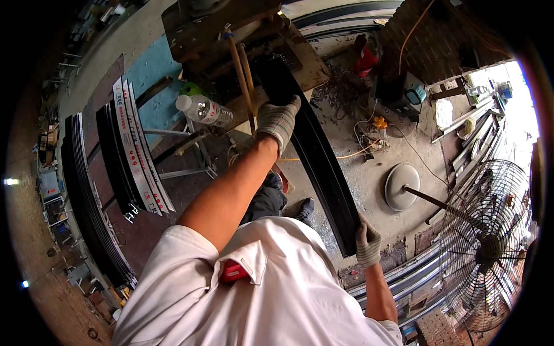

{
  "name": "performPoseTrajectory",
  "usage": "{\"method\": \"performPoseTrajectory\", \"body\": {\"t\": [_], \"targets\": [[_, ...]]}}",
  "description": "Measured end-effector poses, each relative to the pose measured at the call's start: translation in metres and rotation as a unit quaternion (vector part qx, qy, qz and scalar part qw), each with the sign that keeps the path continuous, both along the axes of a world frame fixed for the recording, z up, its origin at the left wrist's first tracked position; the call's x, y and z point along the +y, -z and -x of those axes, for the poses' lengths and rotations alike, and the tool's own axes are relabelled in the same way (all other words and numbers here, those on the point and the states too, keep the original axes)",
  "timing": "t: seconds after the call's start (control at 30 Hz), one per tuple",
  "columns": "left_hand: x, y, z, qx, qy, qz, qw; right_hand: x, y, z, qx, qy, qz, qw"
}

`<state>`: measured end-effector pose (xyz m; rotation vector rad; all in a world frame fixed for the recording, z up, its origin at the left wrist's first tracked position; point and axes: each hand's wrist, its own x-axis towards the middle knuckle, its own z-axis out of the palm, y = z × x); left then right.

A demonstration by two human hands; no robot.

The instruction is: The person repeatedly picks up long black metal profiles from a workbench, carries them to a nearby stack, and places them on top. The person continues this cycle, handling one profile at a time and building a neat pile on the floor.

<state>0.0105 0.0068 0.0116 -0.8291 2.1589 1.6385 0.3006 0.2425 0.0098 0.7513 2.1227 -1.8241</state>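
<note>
A long black channel-shaped profile runs slantwise before me, its far end on the dark machine and its near end beside my body. My left hand, in a striped knit glove, is closed round the profile's left edge towards the far end. At the near end my right hand, gloved too, grips the right edge, with the thumb uppermost. The fingers of both hands are partly hidden. A wooden stick stands close to my left hand, next to a clear plastic bottle with a white cap.
Black profiles and film-covered strips lie on a rack at the left. A large caged fan stands at the right on a round base. Cables cross the littered floor. More metal lengths lie at far right.
</note>
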Motion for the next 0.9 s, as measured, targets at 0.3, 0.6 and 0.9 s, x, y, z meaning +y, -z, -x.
{"method": "performPoseTrajectory", "body": {"t": [0.3,0.6,0.9], "targets": [[-0.005,0.054,0.014,-0.030,0.020,0.096,0.995,0.000,0.017,-0.001,0.030,-0.004,-0.013,0.999],[-0.010,0.052,0.009,0.054,0.063,0.114,0.990,0.007,0.086,-0.005,0.030,-0.027,0.014,0.999],[0.010,0.061,-0.010,0.043,0.062,0.111,0.991,0.009,0.123,-0.021,0.042,-0.024,0.044,0.998]]}}
